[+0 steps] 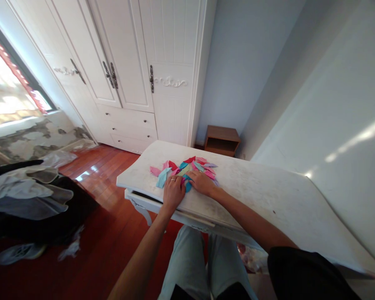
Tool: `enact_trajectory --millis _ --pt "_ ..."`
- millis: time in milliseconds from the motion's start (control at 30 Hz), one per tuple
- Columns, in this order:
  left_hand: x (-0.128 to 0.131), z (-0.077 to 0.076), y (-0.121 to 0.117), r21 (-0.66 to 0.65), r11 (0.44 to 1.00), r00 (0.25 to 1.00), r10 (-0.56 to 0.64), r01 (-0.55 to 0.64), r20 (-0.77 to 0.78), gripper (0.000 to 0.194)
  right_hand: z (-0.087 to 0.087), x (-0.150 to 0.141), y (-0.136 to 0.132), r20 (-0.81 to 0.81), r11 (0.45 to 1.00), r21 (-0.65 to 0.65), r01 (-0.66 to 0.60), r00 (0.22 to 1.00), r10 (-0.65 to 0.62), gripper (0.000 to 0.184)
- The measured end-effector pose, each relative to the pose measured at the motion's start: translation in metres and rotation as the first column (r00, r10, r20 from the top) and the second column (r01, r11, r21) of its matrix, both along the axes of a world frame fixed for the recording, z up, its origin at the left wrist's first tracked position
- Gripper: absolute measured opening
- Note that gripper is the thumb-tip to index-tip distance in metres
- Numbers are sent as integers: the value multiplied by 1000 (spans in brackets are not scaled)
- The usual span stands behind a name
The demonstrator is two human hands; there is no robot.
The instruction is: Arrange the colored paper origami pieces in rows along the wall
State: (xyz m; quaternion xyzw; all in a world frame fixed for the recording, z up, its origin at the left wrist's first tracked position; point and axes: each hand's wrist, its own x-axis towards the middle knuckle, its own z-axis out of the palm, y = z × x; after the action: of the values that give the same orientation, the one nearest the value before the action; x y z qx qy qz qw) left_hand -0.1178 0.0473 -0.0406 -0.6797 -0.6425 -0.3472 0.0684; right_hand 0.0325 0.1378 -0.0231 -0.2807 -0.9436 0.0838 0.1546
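Folded pieces of coloured paper lie in a loose pile on the white table (pixel 253 196), among them a light blue piece (pixel 163 178), a pink piece (pixel 155 171) and a red piece (pixel 189 159). My left hand (pixel 174 191), with a ring on one finger, is at the pile's near side, fingers bent and closed by a small magenta piece. Close beside it on the right, my right hand (pixel 201 182) has its fingers curled down over a darker blue folded paper (pixel 188 186). My fingers partly hide both pieces. A pale green piece (pixel 184 170) lies just beyond my hands.
A drawer front (pixel 153 203) sits slightly out under the table's near edge. Behind the table stand a white wardrobe (pixel 125 83) and a small brown cabinet (pixel 222 135). Clothes (pixel 25 191) are heaped at left, and a wall (pixel 325 104) runs along the right.
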Motion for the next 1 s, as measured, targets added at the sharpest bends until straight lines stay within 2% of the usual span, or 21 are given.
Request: enact_trajectory --millis 167,300,367,433,567,633,700,767,900,1000 --pt "-1 -4 1 14 999 999 32 -32 35 33 5 14 10 -181 986 -110 -122 978 100 47" --pt "-2 -4 0 49 999 993 -29 24 115 35 13 27 11 -439 977 -153 -146 896 65 42" --pt "-2 -3 -1 67 998 985 -20 9 169 35 17 37 13 -546 976 -184 -116 838 -3 42" --pt "-2 -2 -1 85 996 976 -12 -7 217 36 20 51 16 -627 960 -269 -74 771 -116 43" --pt "-3 -1 0 100 995 957 -39 10 288 37 15 91 33 -691 882 -466 73 592 -415 50" --pt "-5 -3 2 106 994 948 -50 17 316 38 9 113 42 -641 830 -525 188 554 -531 53" --pt "-7 -6 4 127 992 939 -24 -20 342 36 1 131 50 -574 780 -569 259 555 -603 52" --pt "-9 -8 6 146 984 936 40 -97 349 34 -4 142 54 -540 762 -588 272 569 -620 49" --pt "-10 -8 7 166 977 968 92 -133 234 37 -7 147 46 -547 786 -571 237 604 -580 42" --pt "-9 -6 5 182 973 983 112 -138 146 37 -3 141 32 -540 812 -553 186 663 -519 37"
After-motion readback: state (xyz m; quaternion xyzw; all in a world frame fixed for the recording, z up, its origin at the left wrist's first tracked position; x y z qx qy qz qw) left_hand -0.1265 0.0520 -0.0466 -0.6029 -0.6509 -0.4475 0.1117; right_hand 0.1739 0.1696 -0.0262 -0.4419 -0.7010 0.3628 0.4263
